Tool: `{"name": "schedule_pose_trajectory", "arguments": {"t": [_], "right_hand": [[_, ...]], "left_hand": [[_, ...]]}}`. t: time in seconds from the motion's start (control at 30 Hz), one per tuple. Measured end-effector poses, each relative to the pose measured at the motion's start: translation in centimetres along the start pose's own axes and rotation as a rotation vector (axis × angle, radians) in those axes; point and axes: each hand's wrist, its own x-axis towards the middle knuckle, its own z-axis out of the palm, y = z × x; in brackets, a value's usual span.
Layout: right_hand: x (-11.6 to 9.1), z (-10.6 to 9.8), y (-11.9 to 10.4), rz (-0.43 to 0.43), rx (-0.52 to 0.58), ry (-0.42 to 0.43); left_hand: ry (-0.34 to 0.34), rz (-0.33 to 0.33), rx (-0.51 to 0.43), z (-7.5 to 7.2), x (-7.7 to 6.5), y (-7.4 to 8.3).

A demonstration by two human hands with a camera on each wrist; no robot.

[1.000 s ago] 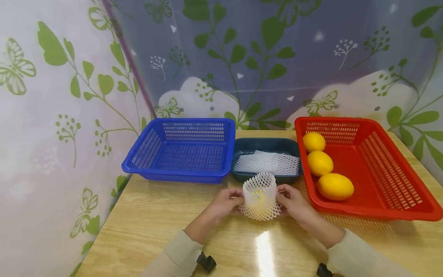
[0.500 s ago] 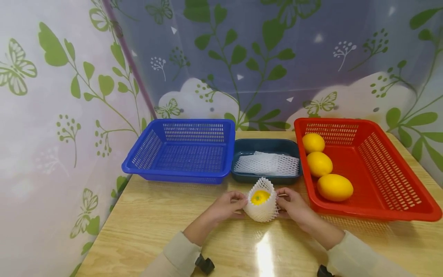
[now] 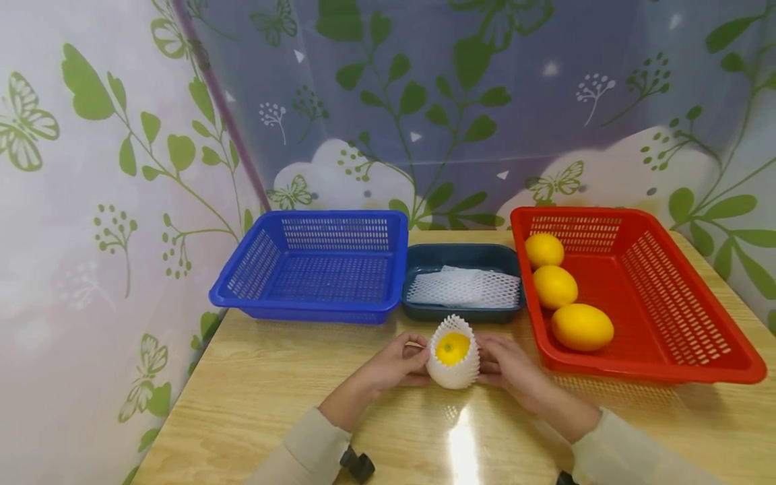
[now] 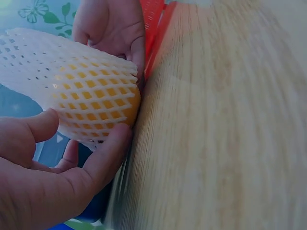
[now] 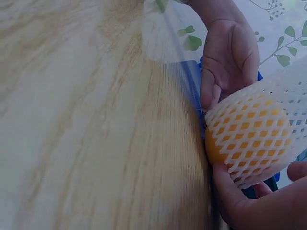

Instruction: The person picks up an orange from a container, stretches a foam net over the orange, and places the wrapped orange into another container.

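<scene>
A yellow oval fruit (image 3: 452,348) sits inside a white foam net sleeve (image 3: 456,377), its stem end showing through the sleeve's open top. My left hand (image 3: 397,364) holds it from the left, thumb and fingers on the net. From the other side my right hand (image 3: 509,367) holds it, with its fingers lying along the net. The left wrist view shows the net stretched over the fruit (image 4: 96,96), a bare strip showing near the tabletop. Whether the fruit bears on the table or is just off it, I cannot tell.
Behind the hands stands a dark teal tray (image 3: 462,315) with flat foam net sleeves (image 3: 463,286). To its left is a blue basket (image 3: 309,313). A red basket (image 3: 655,370) on the right holds 3 yellow fruits (image 3: 582,327) along its left side. Wooden table (image 3: 254,404) lies underneath.
The sleeve's tall open top has tilted toward me and narrowed, so the fruit's stem end shows. The right hand's fingers have shifted from the sleeve's edge to lie along its side.
</scene>
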Motion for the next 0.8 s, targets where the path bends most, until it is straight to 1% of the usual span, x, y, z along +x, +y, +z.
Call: {"name": "schedule_pose_trajectory", "arguments": {"t": [0.13,0.23,0.4,0.5,0.67,0.8], "right_hand": [[-0.2,0.0,-0.3,-0.027,0.035,-0.045],[-0.2,0.1,-0.7,-0.049,0.053,-0.086],[-0.5,0.3,-1.7,-0.061,0.121,-0.144],[-0.5,0.5,-2.2,-0.079,0.158,-0.17],[-0.6,1.2,-2.8,-0.086,0.215,-0.183],[-0.8,1.7,-3.2,-0.106,0.254,-0.178]], "left_hand": [[0.004,0.01,-0.05,-0.1,0.0,0.0],[0.0,0.032,-0.088,-0.1,0.0,0.1],[-0.022,0.074,-0.14,0.1,-0.2,0.9],[-0.019,0.086,-0.175,0.4,-0.3,1.4],[-0.007,0.072,-0.213,0.9,-0.2,2.3],[-0.015,0.071,-0.279,1.3,-0.4,3.1]]}}
